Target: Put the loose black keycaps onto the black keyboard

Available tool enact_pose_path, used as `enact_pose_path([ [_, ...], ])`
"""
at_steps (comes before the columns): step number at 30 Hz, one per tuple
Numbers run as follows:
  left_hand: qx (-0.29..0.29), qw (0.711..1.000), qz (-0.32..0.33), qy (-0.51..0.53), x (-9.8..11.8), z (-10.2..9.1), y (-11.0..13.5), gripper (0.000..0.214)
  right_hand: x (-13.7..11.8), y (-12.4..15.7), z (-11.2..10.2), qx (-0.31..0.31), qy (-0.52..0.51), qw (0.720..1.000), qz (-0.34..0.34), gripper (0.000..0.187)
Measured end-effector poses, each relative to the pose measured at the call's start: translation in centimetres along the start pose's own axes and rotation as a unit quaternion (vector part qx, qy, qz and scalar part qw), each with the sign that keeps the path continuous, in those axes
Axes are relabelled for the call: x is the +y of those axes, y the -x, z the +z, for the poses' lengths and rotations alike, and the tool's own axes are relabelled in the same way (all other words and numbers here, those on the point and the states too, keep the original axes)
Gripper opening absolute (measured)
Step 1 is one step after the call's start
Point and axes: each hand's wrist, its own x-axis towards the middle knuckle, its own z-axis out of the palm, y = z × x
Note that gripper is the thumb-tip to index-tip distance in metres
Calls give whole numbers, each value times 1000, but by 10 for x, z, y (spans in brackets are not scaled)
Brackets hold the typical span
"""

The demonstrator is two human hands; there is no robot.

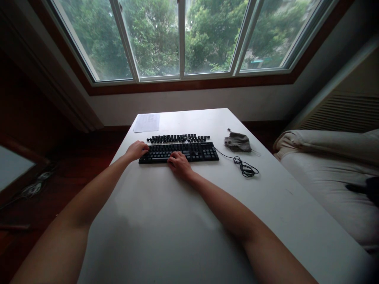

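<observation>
A black keyboard (189, 152) lies across the far middle of the white table (177, 221). My left hand (136, 150) rests curled at the keyboard's left end, gripping its edge. My right hand (179, 163) sits at the keyboard's front edge near its middle, fingers curled onto the keys; whether it holds anything small is hidden. Behind the keyboard lies a row of several loose black keycaps (177, 138). The keyboard's black cable (245, 169) trails right and ends in a coil.
A grey cloth (237, 142) lies right of the keyboard. A sheet of paper (146, 122) sits at the table's far left corner. A pale sofa (334, 173) stands along the right. Windows span the far wall. Dark floor lies at left.
</observation>
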Motion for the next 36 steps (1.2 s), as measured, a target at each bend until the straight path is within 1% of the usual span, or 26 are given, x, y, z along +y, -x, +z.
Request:
enact_pose_path([
  [2,21,1000,-12,-7,4,3,7,21,0,0,0,-2,1,1000,1,12],
  [6,87,995,-36,-29,18,10,25,26,0,0,0,-7,2,1000,5,13],
  [12,152,987,-40,-12,38,23,47,38,0,0,1,-3,1,1000,0,12],
  [14,157,987,-36,-8,44,26,52,42,0,1,1,-6,-1,1000,2,12],
  [19,136,990,-46,-10,53,29,59,47,-1,1,-1,-12,-3,1000,10,13],
  [24,134,990,-51,-9,54,29,56,45,-4,1,-3,-11,-3,1000,11,14],
  [27,131,990,-40,-10,48,28,52,44,-5,2,-4,-8,0,1000,10,14],
  [29,124,991,-46,1,42,25,46,39,-5,2,-5,-6,3,1000,9,15],
  [32,122,990,-73,17,31,20,32,34,-5,2,-6,-2,5,1000,7,14],
  [34,134,987,-84,17,25,17,18,34,-5,2,-6,-2,3,1000,5,14],
  [36,127,988,-90,11,20,15,3,31,-4,2,-5,-4,2,1000,3,13],
])
